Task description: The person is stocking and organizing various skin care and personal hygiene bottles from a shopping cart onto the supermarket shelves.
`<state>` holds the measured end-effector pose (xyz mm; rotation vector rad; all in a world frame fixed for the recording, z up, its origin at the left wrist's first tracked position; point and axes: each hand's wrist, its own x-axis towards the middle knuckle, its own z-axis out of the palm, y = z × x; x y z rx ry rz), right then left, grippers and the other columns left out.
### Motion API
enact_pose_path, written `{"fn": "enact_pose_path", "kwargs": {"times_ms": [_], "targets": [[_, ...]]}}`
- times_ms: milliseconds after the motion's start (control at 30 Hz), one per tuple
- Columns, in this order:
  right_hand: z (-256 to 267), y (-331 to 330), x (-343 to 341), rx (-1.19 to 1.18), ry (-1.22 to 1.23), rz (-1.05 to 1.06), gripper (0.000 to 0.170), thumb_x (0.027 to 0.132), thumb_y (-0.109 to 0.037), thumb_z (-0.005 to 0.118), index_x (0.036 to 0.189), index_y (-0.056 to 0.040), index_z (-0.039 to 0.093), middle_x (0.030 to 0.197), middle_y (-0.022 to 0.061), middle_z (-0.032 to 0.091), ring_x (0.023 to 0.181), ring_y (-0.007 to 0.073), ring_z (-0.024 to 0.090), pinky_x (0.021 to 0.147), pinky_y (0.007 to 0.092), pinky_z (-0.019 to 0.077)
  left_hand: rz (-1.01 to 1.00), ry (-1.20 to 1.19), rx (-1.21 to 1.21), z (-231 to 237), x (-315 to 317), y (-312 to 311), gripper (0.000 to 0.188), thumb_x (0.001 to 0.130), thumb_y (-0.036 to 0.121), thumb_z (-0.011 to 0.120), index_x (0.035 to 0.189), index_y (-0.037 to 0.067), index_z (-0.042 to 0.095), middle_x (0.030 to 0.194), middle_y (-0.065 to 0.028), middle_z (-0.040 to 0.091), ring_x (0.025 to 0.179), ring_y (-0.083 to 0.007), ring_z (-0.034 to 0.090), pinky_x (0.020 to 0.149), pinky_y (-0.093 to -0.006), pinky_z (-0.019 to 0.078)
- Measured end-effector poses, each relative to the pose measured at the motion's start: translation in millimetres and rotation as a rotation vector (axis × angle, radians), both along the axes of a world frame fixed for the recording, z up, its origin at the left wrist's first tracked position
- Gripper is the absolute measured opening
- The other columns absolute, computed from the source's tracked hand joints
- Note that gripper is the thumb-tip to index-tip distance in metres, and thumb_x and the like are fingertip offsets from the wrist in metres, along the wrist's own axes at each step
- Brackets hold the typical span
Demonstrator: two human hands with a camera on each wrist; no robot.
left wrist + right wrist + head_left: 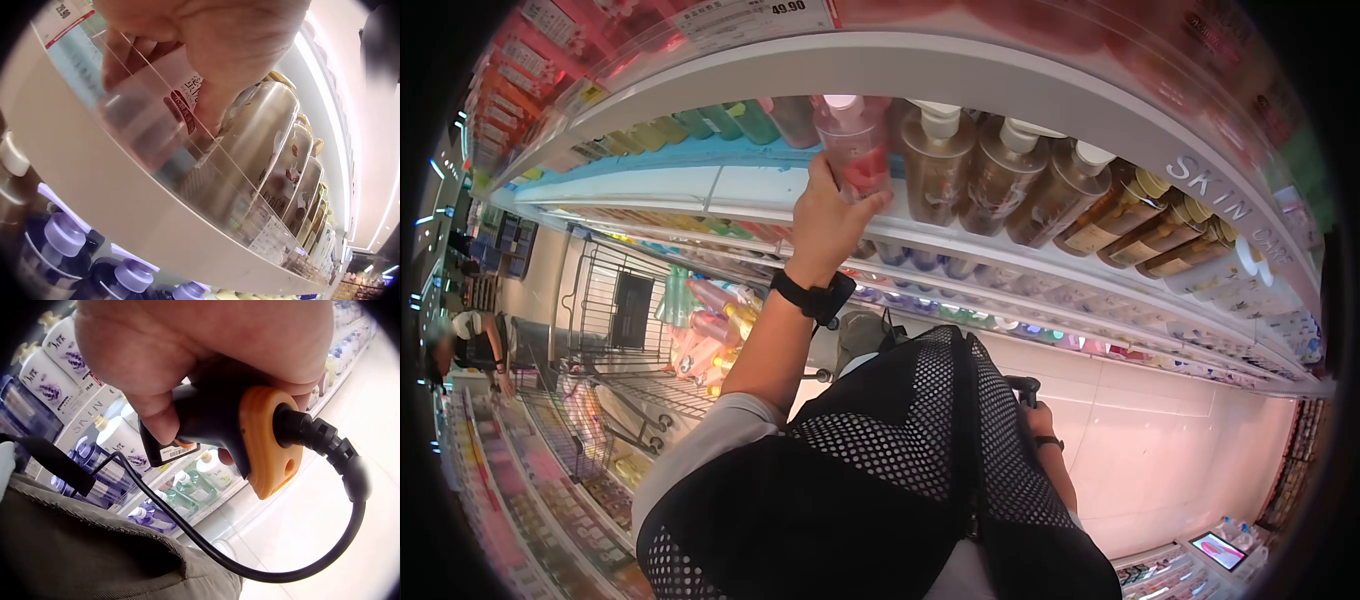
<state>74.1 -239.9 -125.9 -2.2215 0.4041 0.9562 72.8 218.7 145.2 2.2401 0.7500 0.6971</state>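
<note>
In the head view the left hand (pixel 830 220) grips a clear pink bottle (pixel 862 150) with a white cap on the upper shelf. The left wrist view shows the left hand (pixel 200 44) with fingers and thumb around the pink bottle (pixel 147 115), behind the clear shelf lip; brown bottles (pixel 262 137) stand right beside it. The right hand (pixel 206 350) holds a black and orange handheld scanner (pixel 269 444) with a black cable, low at the person's side. In the head view that hand (pixel 1040 420) is small, near the scanner's dark end (pixel 1024 385).
A shopping cart (pixel 615 300) holding pink and yellow bottles stands at left in the aisle. Another person (pixel 475 335) is at the far left. Purple pump bottles (pixel 65 234) fill the shelf below. The white shelf edge (pixel 960 235) runs across in front.
</note>
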Motion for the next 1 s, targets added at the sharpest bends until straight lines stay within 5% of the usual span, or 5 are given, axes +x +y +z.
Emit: {"fn": "enact_pose_path", "kwargs": {"times_ms": [67, 367, 600, 833, 1000], "targets": [[0.1, 2.3, 0.5, 0.013, -0.002, 0.001, 0.031, 0.076, -0.023, 0.066, 0.092, 0.0012, 0.057, 0.070, 0.0087, 0.058, 0.055, 0.0188, 0.059, 0.039, 0.0342, 0.0519, -0.020, 0.027, -0.013, 1.6, -1.0, -0.2, 0.073, 0.069, 0.032, 0.079, 0.120, -0.004, 0.040, 0.108, -0.0237, 0.061, 0.102, -0.0410, 0.059, 0.084, -0.0430, 0.0464], [6.0, 19.7, 10.7, -0.039, 0.023, 0.119, 0.028, 0.075, -0.022, 0.066, 0.089, 0.0012, 0.058, 0.069, 0.0082, 0.057, 0.054, 0.0191, 0.058, 0.039, 0.0337, 0.0509, -0.124, 0.073, 0.093, -4.4, -3.1, 12.7, 0.070, 0.069, 0.032, 0.079, 0.116, -0.005, 0.044, 0.097, -0.0234, 0.062, 0.094, -0.0408, 0.060, 0.080, -0.0433, 0.0469], [-1.3, 29.0, 17.6, -0.023, 0.025, 0.145, 0.029, 0.075, -0.021, 0.065, 0.091, 0.0020, 0.058, 0.070, 0.0083, 0.058, 0.054, 0.0190, 0.058, 0.039, 0.0340, 0.0507, -0.207, -0.037, 0.127, -16.7, -0.6, 21.2, 0.068, 0.068, 0.032, 0.079, 0.115, -0.003, 0.045, 0.099, -0.0213, 0.061, 0.094, -0.0398, 0.060, 0.080, -0.0425, 0.0471], [-0.4, 33.5, 11.3, 0.003, 0.021, 0.166, 0.029, 0.074, -0.021, 0.066, 0.089, 0.0025, 0.059, 0.070, 0.0095, 0.059, 0.056, 0.0195, 0.058, 0.041, 0.0352, 0.0499, -0.252, 0.144, 0.033, -0.8, -0.9, 21.0, 0.073, 0.068, 0.035, 0.079, 0.119, -0.002, 0.045, 0.106, -0.0217, 0.060, 0.098, -0.0372, 0.060, 0.083, -0.0415, 0.0473], [-1.2, 32.2, 6.8, 0.010, -0.029, 0.191, 0.026, 0.076, -0.020, 0.065, 0.086, 0.0031, 0.059, 0.069, 0.0093, 0.060, 0.057, 0.0196, 0.059, 0.054, 0.0331, 0.0470, -0.252, 0.140, -0.009, -1.6, -3.5, 18.8, 0.075, 0.067, 0.037, 0.080, 0.120, -0.002, 0.044, 0.109, -0.0230, 0.061, 0.101, -0.0373, 0.060, 0.086, -0.0407, 0.0471]]}}
